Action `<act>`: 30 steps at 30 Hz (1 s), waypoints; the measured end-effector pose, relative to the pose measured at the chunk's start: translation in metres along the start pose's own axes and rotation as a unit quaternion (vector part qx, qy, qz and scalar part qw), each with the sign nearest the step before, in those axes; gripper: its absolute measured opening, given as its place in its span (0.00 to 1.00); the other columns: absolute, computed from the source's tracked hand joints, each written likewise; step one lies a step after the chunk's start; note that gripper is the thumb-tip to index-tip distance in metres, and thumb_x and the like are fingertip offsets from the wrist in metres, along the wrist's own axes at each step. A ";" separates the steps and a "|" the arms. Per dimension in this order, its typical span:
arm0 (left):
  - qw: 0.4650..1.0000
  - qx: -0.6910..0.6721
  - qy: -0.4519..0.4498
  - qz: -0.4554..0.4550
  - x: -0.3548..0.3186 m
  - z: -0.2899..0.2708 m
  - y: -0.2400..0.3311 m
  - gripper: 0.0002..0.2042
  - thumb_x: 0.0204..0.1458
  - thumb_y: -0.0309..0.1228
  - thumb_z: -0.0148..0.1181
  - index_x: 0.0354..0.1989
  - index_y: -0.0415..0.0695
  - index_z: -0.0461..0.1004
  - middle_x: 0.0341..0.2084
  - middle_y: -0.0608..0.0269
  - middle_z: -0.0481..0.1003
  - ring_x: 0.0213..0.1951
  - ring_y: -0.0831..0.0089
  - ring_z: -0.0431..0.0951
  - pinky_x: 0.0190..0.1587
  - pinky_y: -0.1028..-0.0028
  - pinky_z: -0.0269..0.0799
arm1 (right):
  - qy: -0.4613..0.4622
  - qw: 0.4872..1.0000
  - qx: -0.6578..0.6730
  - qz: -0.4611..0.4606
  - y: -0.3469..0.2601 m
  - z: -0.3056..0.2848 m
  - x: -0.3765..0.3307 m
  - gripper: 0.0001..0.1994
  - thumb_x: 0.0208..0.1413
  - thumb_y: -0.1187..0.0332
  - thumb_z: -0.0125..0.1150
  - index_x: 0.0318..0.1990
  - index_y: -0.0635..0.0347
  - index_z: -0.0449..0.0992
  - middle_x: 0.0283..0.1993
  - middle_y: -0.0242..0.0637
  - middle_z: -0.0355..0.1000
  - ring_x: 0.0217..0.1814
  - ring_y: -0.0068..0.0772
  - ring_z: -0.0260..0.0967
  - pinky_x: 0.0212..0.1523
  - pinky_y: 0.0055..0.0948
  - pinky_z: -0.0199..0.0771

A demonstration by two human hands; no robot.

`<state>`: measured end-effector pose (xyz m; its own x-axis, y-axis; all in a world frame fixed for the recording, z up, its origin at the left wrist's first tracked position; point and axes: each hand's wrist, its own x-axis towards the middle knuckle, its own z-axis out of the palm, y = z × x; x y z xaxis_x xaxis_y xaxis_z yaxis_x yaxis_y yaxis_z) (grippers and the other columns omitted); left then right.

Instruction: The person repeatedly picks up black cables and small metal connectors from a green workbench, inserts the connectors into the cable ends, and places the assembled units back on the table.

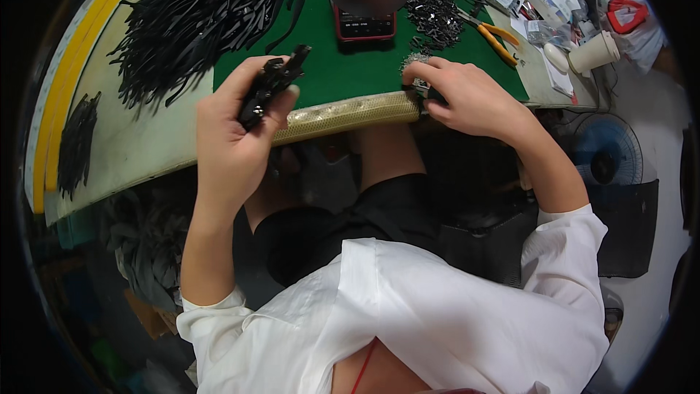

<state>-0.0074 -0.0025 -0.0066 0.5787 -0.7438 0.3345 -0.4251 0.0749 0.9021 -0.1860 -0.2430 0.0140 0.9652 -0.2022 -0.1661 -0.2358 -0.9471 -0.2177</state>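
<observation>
My left hand (232,113), raised over the table's front edge, is closed round a bundle of short black strips (273,86) with shiny bits among them. At the right end of the mesh-covered gold roll (350,116), my right hand (470,98) has its fingers bent together beside a small pile of silver metal parts (413,63). Something dark shows under those fingers, too hidden to name. Farther back lies a pile of small shiny black pieces (434,18). A large heap of long black strips (200,22) covers the left of the table.
A green mat (328,76) carries a red-cased device (364,28) with a screen. Orange-handled pliers (496,38) lie at the right, near a white cup (594,52) and plastic bags (547,0). Another bunch of black strips (79,138) lies beside yellow bars (69,80).
</observation>
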 end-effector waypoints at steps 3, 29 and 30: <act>0.996 0.039 0.029 0.069 0.000 0.011 0.005 0.14 0.53 0.17 0.59 0.49 0.37 0.75 0.27 0.72 0.73 0.27 0.86 0.69 0.33 0.84 0.67 | 0.106 0.989 0.049 -0.095 0.006 0.007 0.001 0.20 0.52 0.73 0.59 0.54 0.55 0.70 0.45 0.40 0.73 0.33 0.36 0.74 0.36 0.31 0.76; 0.912 0.238 0.064 0.327 -0.001 0.021 0.002 0.25 0.32 0.18 0.64 0.46 0.34 0.77 0.26 0.53 0.78 0.23 0.61 0.78 0.24 0.71 0.72 | 0.038 0.714 0.699 -0.003 -0.090 0.006 -0.009 0.14 0.67 0.64 0.50 0.55 0.60 0.62 0.29 0.32 0.72 0.17 0.15 0.63 0.17 0.16 0.60; 0.918 0.243 0.050 0.308 -0.002 0.019 0.002 0.24 0.32 0.16 0.62 0.46 0.34 0.77 0.28 0.52 0.78 0.25 0.60 0.80 0.27 0.71 0.73 | 0.053 0.733 0.678 -0.003 -0.091 0.006 -0.007 0.14 0.68 0.64 0.49 0.54 0.61 0.62 0.27 0.31 0.72 0.16 0.16 0.63 0.16 0.16 0.59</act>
<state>-0.0229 -0.0131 -0.0106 0.1748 -0.5925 0.7864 -0.9400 0.1371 0.3123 -0.1722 -0.1539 0.0290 0.9528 -0.2860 -0.1016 -0.0580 0.1567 -0.9859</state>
